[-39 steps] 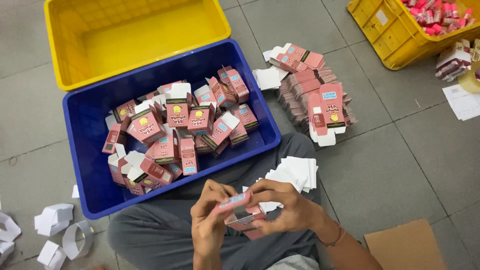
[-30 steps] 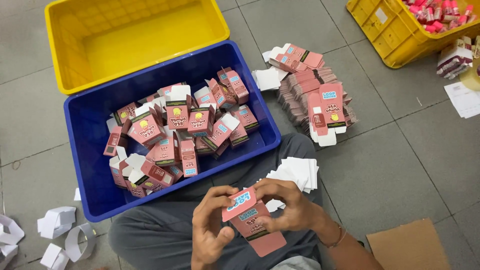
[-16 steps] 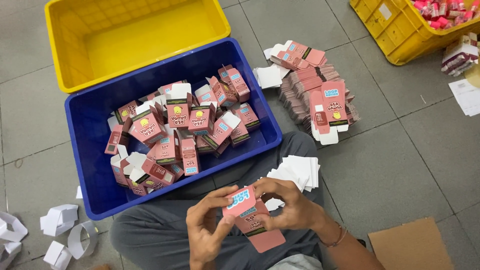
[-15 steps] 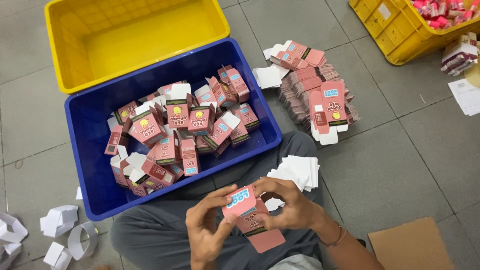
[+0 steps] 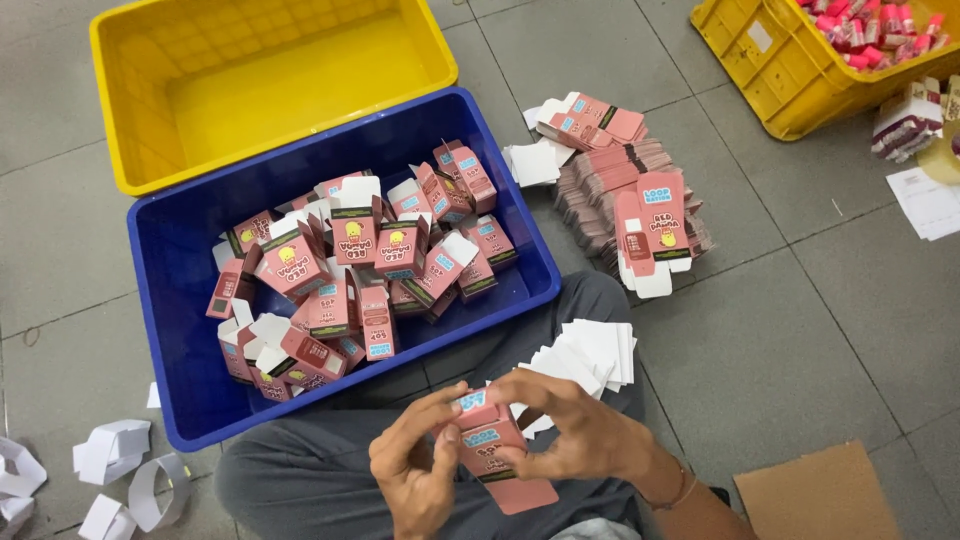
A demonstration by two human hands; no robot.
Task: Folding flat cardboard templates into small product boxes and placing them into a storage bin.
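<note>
Scraps of white paper [image 5: 110, 445] lie on the floor at the far left. Next come the yellow crate [image 5: 130, 160] and the blue crate [image 5: 180, 390], the latter piled with folded pink boxes [image 5: 355, 262]. Over the lap, the left hand [image 5: 415, 470] and the right hand [image 5: 565, 430] both grip one pink carton [image 5: 495, 462] held between them (fingertips pinched at its top flap). White cards [image 5: 590, 352] rest on the knee, just beyond the right hand. A stack of flat cartons [image 5: 635, 200] lies further right on the floor.
</note>
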